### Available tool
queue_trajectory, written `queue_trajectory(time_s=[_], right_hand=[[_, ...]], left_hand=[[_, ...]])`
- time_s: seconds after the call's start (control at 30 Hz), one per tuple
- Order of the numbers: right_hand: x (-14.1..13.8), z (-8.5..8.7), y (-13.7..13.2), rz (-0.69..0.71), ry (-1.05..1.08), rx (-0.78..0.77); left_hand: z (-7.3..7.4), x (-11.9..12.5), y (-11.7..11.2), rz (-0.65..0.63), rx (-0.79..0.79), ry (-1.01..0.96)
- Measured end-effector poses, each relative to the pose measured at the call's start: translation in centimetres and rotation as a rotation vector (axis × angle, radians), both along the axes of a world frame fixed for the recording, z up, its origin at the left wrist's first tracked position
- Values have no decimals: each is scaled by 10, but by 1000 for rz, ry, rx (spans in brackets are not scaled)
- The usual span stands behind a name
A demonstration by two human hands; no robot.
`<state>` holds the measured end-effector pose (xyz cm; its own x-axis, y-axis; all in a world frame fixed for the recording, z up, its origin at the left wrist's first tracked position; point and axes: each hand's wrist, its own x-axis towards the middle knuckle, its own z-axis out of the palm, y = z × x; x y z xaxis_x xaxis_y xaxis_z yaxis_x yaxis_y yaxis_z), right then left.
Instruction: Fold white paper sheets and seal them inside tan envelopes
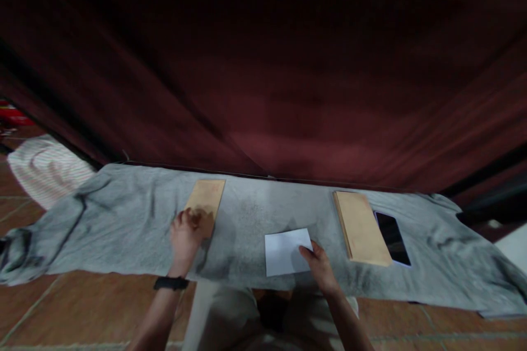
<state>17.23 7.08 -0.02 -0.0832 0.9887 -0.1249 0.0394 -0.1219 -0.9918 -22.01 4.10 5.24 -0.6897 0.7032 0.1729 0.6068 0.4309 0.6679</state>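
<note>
My right hand (pixel 320 267) pinches a white sheet of paper (pixel 286 252) by its right side, thumb on top, near the front edge of the cloth. The sheet looks blank. On the left, my left hand (pixel 187 232) is over the lower left part of a brown paper envelope (pixel 209 197), fingers loosely bent and a little apart. The hand casts a shadow on the envelope. Whether its fingertips touch the envelope I cannot tell. A faint reddish mark shows near the envelope's top.
A grey cloth (pixel 247 214) covers the long, narrow surface. To the right lies a stack of brown envelopes (pixel 362 227), with a dark-screened phone (pixel 394 238) beside it. A dark red curtain (pixel 288 120) hangs behind. A striped cloth (pixel 49 167) is at far left.
</note>
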Motion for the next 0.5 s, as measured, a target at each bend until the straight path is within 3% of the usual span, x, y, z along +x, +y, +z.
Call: queue_trajectory(time_s=[0.1, 0.2, 0.5], right_hand=[[0, -5, 0, 26, -18, 14], [-2, -3, -2, 15, -27, 26], [-4, 15, -5, -61, 64, -47]], left_hand=[[11, -38, 1, 75, -107, 21], [14, -53, 3, 91, -181, -99], [32, -44, -12, 220, 91, -747]])
